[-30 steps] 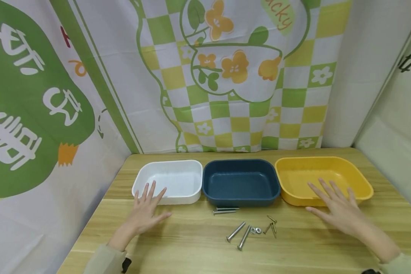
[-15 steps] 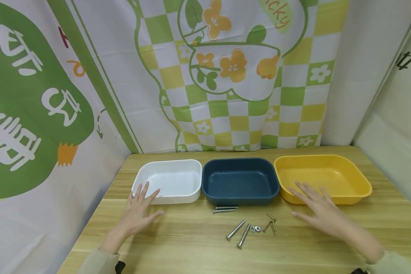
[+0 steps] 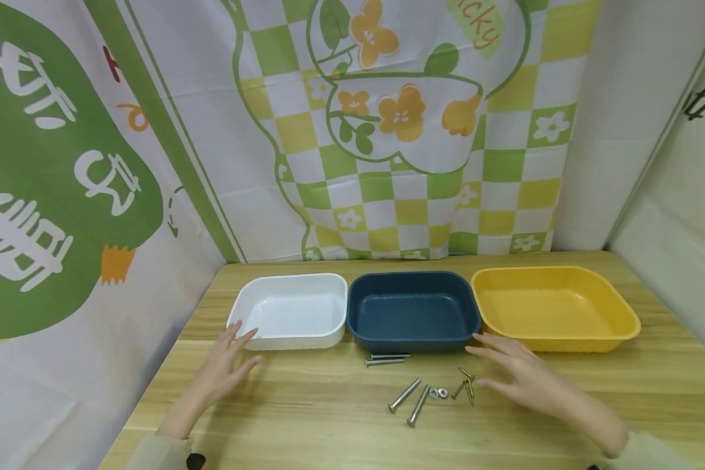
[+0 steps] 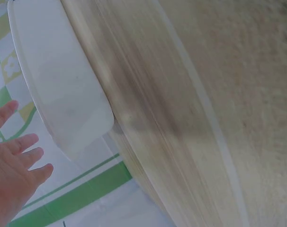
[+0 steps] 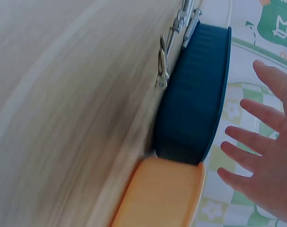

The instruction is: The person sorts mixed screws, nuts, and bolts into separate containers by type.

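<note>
- The right hand's fingers (image 5: pixel 247 139) are straight and spread wide; in the head view the right hand (image 3: pixel 519 378) is right of centre, low in the frame, its fingertips before the corner where two trays meet.
- The left hand's fingers (image 4: pixel 22 144) are also parted and fairly straight; the left hand (image 3: pixel 214 375) is at lower left, its fingertips overlapping the white tray (image 3: pixel 302 343); contact cannot be told.
- Just left of the right thumb, three brass screws (image 3: pixel 469 391) lie close together.
- Farther left are two nuts (image 3: pixel 443 393), then two thick bolts (image 3: pixel 419 406), slanted.
- Two thin silver screws (image 3: pixel 386 362) lie just below the blue tray (image 3: pixel 414 344).
- White, blue and yellow tray (image 3: pixel 555 344) stand left to right across the middle of the wooden desk (image 3: pixel 329 424).
- Behind hangs a green-and-yellow checked cloth (image 3: pixel 411 212).
</note>
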A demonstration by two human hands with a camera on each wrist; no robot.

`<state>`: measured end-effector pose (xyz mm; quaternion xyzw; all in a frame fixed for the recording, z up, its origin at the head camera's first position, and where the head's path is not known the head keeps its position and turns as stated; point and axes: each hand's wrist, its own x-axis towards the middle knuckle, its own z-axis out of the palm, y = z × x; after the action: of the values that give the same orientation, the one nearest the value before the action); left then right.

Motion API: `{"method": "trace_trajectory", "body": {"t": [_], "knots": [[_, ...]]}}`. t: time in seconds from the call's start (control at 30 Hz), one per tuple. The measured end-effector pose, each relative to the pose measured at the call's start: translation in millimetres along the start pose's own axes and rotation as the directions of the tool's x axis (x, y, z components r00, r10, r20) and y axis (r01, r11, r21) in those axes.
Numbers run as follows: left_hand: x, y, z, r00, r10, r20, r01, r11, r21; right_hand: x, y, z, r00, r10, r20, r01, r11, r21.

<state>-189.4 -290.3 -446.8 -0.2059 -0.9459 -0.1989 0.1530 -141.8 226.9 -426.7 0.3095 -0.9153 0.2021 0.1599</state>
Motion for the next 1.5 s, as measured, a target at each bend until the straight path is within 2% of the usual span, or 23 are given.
{"method": "trace_trajectory", "body": {"t": [0.17, 0.33, 0.47, 0.6, 0.8, 1.0, 1.27, 1.5], "knots": [[-2.4, -7.4, -1.0, 1.000, -0.026, -0.013, 0.026, 0.999, -0.019, 4.2, -4.5, 7.5, 1.000, 0.004, 0.031, -0.006, 0.998, 0.062], [-3.4, -11.6, -2.6, 0.998, -0.067, -0.015, 0.066, 0.996, -0.067, 9.5, -7.3, 15.2, 0.998, -0.037, 0.043, 0.032, 0.994, 0.101], [-2.8, -13.2, -3.1, 0.996, -0.078, -0.043, 0.074, 0.993, -0.091, 13.4, -8.5, 19.9, 0.994, -0.082, 0.066, 0.072, 0.988, 0.138], [-1.6, -14.6, -2.0, 0.994, -0.071, -0.087, 0.062, 0.993, -0.101, 16.2, -7.1, 24.7, 0.989, -0.098, 0.115, 0.073, 0.976, 0.206], [-0.3, -16.7, -0.4, 0.989, -0.066, -0.132, 0.049, 0.991, -0.125, 21.2, -4.4, 33.8, 0.976, -0.080, 0.201, 0.005, 0.937, 0.350], [2.2, -20.2, 1.7, 0.985, -0.101, -0.138, 0.079, 0.985, -0.155, 24.3, -5.7, 41.2, 0.959, -0.045, 0.280, -0.073, 0.915, 0.396], [7.7, -24.7, 5.3, 0.981, -0.121, -0.148, 0.097, 0.982, -0.164, 25.6, -7.2, 48.7, 0.958, -0.105, 0.267, -0.034, 0.883, 0.468], [11.3, -25.5, 7.5, 0.976, -0.136, -0.168, 0.106, 0.979, -0.173, 26.8, -8.0, 53.2, 0.960, -0.085, 0.266, -0.051, 0.884, 0.465]]}}
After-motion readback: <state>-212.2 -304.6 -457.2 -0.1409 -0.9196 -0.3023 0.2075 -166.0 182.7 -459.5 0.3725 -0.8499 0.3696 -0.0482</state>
